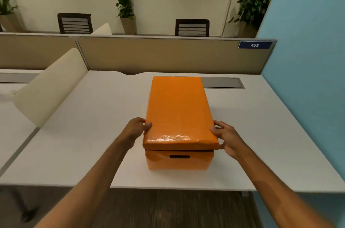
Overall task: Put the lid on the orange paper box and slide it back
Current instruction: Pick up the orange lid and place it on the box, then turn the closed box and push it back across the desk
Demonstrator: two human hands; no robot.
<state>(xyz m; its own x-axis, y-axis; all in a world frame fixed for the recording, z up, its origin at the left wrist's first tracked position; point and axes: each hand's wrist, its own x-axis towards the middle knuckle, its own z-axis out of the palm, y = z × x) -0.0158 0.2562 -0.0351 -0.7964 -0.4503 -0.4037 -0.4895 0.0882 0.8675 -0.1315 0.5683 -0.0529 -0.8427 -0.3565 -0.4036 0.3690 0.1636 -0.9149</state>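
So I've got the orange paper box sitting on the white desk, a bit toward 6 o'clock from the desk's middle, with the lid already lying on top. There's a thin dark gap under the lid's near edge, so I'd guess it isn't pressed fully down.

My left hand is at the lid's 7 o'clock corner and my right hand at the 5 o'clock corner. Both are pinching the lid's rim, thumbs on top and fingers curled down the sides.

Handling-wise it looks like light cardboard with a glossy, crinkly wrap, so probably slick and easy to dent. I'd press gently near the corners, not the middle. For the slide toward 12 o'clock, I'd push low on the box walls or use the handle slot, since shoving the lid could just pop it off.
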